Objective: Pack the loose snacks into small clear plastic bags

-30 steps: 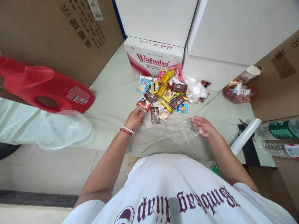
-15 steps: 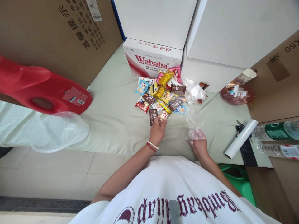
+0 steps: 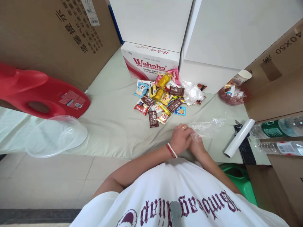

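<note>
My left hand (image 3: 181,137) and my right hand (image 3: 196,144) meet close to the table's front edge. A thin clear plastic bag (image 3: 210,127) trails off to the right from between them, lying loosely on the cloth. Both hands have their fingers curled in on its near end; the fingertips are partly hidden. Beyond the hands lies a loose heap of small wrapped snacks, with a dark brown packet (image 3: 153,119) and a red-and-cream packet (image 3: 163,117) nearest. Crumpled clear plastic (image 3: 193,93) rests at the heap's right side.
Behind the heap stands a Wahaha carton (image 3: 151,63). A red jug (image 3: 44,94) and a clear plastic tub (image 3: 56,135) are at left. To the right are a reddish bowl (image 3: 233,96) with wrappers, a white roll (image 3: 239,138) and two plastic bottles (image 3: 276,129).
My left hand has left the front of the snack heap and moved right to join my right hand. The clear bag, earlier stretching up toward the heap, now lies out to the right.
</note>
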`<action>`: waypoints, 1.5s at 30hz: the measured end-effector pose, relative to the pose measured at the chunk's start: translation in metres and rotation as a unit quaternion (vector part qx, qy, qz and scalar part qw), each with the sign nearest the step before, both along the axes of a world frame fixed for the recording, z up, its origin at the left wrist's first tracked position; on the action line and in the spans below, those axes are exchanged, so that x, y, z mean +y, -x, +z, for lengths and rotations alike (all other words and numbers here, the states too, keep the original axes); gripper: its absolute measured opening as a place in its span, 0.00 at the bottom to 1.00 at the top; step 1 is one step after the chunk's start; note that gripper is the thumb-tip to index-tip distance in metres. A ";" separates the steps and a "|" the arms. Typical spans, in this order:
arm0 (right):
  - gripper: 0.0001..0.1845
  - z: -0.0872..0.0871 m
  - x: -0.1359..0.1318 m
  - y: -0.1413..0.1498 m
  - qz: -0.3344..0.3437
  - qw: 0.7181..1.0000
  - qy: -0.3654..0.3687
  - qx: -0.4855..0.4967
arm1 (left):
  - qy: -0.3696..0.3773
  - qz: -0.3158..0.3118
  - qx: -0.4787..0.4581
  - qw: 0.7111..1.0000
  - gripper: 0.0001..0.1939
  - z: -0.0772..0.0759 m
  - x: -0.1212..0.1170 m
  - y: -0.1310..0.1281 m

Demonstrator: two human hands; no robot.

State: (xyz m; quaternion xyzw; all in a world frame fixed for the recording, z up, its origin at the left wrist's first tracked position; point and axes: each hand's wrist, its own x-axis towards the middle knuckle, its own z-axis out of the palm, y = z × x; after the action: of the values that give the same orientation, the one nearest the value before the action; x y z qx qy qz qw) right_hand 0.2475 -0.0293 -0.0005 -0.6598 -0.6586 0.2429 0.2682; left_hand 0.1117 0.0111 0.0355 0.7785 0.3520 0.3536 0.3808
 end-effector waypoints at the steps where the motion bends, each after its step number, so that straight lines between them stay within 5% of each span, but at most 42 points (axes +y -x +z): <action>1: 0.13 0.003 0.001 0.001 -0.031 0.999 0.027 -0.005 | 0.070 0.064 -0.058 0.994 0.08 -0.002 0.009 0.007; 3: 0.15 0.007 0.003 0.003 -0.082 0.994 0.059 0.030 | 0.218 0.199 -0.187 0.937 0.07 -0.006 0.024 0.030; 6: 0.17 0.007 0.003 0.009 -0.142 0.966 0.106 0.189 | 0.402 0.318 -0.300 0.804 0.11 -0.011 0.030 0.078; 9: 0.18 0.000 0.001 0.016 -0.149 0.922 0.153 0.322 | 0.456 0.371 -0.278 0.760 0.15 -0.020 0.005 0.127; 12: 0.16 -0.007 -0.002 0.022 -0.126 0.913 0.181 0.342 | 0.385 0.433 -0.131 0.804 0.14 -0.022 -0.038 0.166; 15: 0.13 -0.009 -0.004 0.023 -0.101 0.925 0.182 0.319 | 0.158 0.429 0.048 0.888 0.17 -0.008 -0.064 0.181; 18: 0.11 -0.005 -0.003 0.020 -0.077 0.944 0.169 0.274 | -0.028 0.269 0.139 0.952 0.29 0.011 -0.053 0.164; 21: 0.12 0.001 -0.003 0.013 -0.058 0.962 0.147 0.223 | -0.040 0.107 0.166 0.980 0.39 0.009 -0.014 0.125; 24: 0.12 0.004 -0.005 0.004 -0.062 0.966 0.141 0.205 | 0.070 0.050 0.153 0.984 0.37 -0.012 0.027 0.092; 27: 0.15 0.004 -0.013 -0.008 -0.108 0.953 0.153 0.237 | 0.174 0.033 0.111 0.978 0.19 -0.035 0.048 0.082; 32: 0.21 -0.005 -0.033 -0.021 -0.169 0.921 0.192 0.293 | 0.262 0.188 -0.036 0.946 0.22 -0.055 0.048 0.108; 39: 0.19 0.008 -0.028 -0.063 0.047 0.945 0.286 0.150 | 0.215 0.364 0.009 0.906 0.17 -0.058 0.041 0.129; 43: 0.19 0.039 -0.003 -0.078 -0.049 0.991 0.103 -0.077 | 0.006 0.487 0.058 0.871 0.16 -0.043 0.032 0.126; 45: 0.18 0.047 0.010 -0.069 -0.054 0.991 0.002 -0.119 | -0.102 0.432 0.088 0.892 0.12 -0.036 0.025 0.124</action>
State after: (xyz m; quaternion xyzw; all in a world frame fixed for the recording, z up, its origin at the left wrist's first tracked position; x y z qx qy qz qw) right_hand 0.3162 -0.0197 0.0461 -0.7192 -0.6489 0.1491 0.1987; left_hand -0.0118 0.0358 -0.0010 0.6119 0.6478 0.4474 0.0761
